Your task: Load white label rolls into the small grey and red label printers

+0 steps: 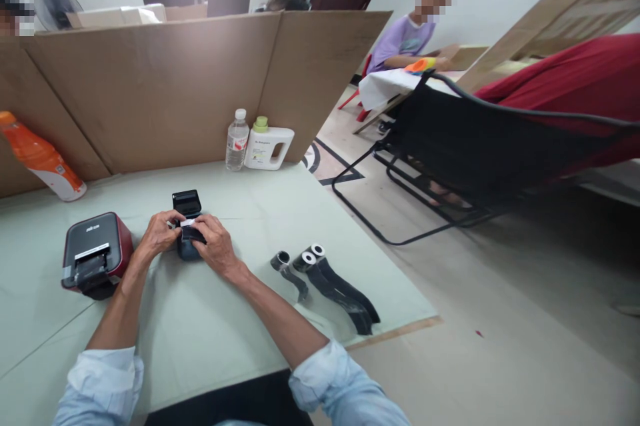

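A small dark blue printer (186, 247) sits on the pale green mat (210, 319) with its black lid (187, 202) flipped up. My left hand (159, 234) grips its left side, fingers curled. My right hand (215, 245) is closed over its right side, fingers pressed on a dark roll with a white paper end (189, 222) in the open bay. Three dark ribbon rolls (320, 279) with unwound tails lie to the right of my right hand.
A red and black printer (96, 254) stands left of my hands. An orange bottle (40, 158) leans at far left. A water bottle (237, 141) and white jug (267, 145) stand by the cardboard wall (150, 86). A black folding chair (475, 153) and a seated person (410, 46) are to the right.
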`<state>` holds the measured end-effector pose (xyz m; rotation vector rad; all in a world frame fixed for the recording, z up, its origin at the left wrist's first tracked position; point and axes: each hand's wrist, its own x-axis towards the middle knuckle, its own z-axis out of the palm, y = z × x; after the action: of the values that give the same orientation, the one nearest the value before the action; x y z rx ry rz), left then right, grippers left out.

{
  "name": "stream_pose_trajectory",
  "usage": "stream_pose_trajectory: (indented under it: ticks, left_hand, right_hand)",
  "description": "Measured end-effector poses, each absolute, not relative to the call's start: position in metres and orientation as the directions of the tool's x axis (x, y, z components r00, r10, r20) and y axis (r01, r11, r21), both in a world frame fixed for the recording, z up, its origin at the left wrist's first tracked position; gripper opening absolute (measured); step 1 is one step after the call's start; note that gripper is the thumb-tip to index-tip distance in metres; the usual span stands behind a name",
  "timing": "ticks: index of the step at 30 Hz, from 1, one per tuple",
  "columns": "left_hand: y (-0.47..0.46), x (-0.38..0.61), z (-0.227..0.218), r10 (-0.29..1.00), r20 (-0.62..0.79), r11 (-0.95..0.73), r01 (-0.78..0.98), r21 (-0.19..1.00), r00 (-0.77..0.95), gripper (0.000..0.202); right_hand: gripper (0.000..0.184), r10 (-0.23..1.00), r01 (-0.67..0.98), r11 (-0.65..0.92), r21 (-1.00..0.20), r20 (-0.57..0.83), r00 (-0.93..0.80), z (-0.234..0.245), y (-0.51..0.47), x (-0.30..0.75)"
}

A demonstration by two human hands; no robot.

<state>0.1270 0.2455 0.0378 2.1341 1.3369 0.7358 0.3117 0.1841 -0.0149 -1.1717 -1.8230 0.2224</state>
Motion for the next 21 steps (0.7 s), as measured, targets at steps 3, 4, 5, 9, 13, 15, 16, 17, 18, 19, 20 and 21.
stream_pose_trajectory:
  ticks: [3,4,5,9,13,15,16,17,18,19,20,21]
  left_hand:
    - [0.246,0.126,0.037,0.91,0.163,-0.387,0.643,0.661,0.381,0.033]
    - [0.246,0.126,0.038,0.907,0.164,-0.396,0.652,0.647,0.388,0.033]
    - [0.246,0.126,0.039,0.902,0.167,-0.407,0.661,0.63,0.397,0.034]
    - [0.244,0.128,0.047,0.878,0.169,-0.459,0.685,0.566,0.448,0.033]
    - [0.243,0.129,0.051,0.858,0.155,-0.494,0.707,0.505,0.489,0.035]
    - [0.243,0.129,0.051,0.852,0.153,-0.508,0.722,0.469,0.5,0.034]
    - [0.243,0.128,0.051,0.848,0.153,-0.517,0.725,0.455,0.508,0.034]
    - [0.244,0.128,0.051,0.84,0.153,-0.528,0.723,0.444,0.52,0.034]
    - [0.244,0.128,0.051,0.831,0.154,-0.542,0.717,0.439,0.534,0.035]
    - [0.244,0.128,0.051,0.819,0.157,-0.559,0.705,0.437,0.552,0.037]
    - [0.244,0.128,0.05,0.805,0.159,-0.576,0.691,0.436,0.571,0.038]
    - [0.243,0.128,0.05,0.791,0.159,-0.594,0.677,0.434,0.591,0.04]
  right_hand:
    - [0.023,0.797,0.656,0.519,-0.548,0.587,-0.141,-0.014,0.186,0.311]
    - [0.022,0.799,0.665,0.518,-0.538,0.583,-0.15,-0.014,0.187,0.311]
    - [0.021,0.799,0.674,0.519,-0.526,0.58,-0.162,-0.014,0.188,0.311]
    - [0.019,0.793,0.706,0.527,-0.474,0.574,-0.206,-0.013,0.19,0.31]
    - [0.02,0.79,0.722,0.528,-0.447,0.571,-0.224,-0.015,0.193,0.308]
    - [0.02,0.788,0.727,0.53,-0.437,0.571,-0.232,-0.017,0.194,0.308]
    - [0.02,0.785,0.73,0.532,-0.43,0.573,-0.235,-0.019,0.195,0.307]
    - [0.02,0.782,0.733,0.533,-0.423,0.577,-0.236,-0.02,0.196,0.307]
    - [0.021,0.779,0.735,0.535,-0.418,0.58,-0.237,-0.021,0.196,0.307]
    - [0.021,0.778,0.735,0.535,-0.416,0.582,-0.237,-0.021,0.196,0.307]
    - [0.021,0.778,0.736,0.535,-0.416,0.583,-0.235,-0.022,0.197,0.307]
    - [0.02,0.779,0.735,0.533,-0.418,0.582,-0.234,-0.022,0.197,0.307]
